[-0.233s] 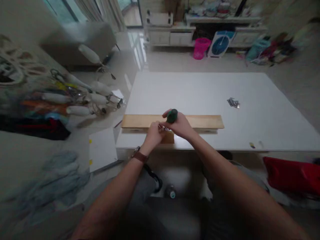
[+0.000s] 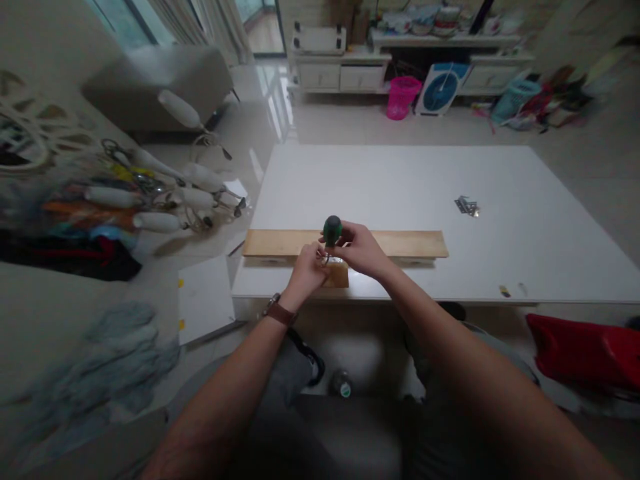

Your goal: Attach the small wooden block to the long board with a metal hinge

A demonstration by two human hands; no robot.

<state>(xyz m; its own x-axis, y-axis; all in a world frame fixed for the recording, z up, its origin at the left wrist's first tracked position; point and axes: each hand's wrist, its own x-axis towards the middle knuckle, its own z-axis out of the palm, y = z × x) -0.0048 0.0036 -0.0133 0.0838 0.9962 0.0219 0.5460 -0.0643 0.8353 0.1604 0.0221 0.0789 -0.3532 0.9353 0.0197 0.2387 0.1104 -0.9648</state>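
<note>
A screwdriver (image 2: 333,229) with a dark green handle stands nearly upright, gripped by my right hand (image 2: 363,250). Its tip comes down beside the fingers of my left hand (image 2: 307,268). Those fingers are pinched together by a small wooden block (image 2: 339,275); whatever they hold is too small to make out. Behind the block a long pale wooden board (image 2: 410,244) lies across the white table (image 2: 380,180), raised a little off its top. Part of the board is hidden by my hands.
Small metal pieces (image 2: 467,206) lie in a pile toward the table's right. Two small bits (image 2: 505,291) rest near its front edge. A red object (image 2: 580,350) stands below at right. On the floor at left are a white panel (image 2: 205,300) and white-handled items (image 2: 200,177).
The screwdriver's handle has shifted left and tipped more upright in my right hand. My right-hand fingers have moved a little with it. My left hand stays by the block.
</note>
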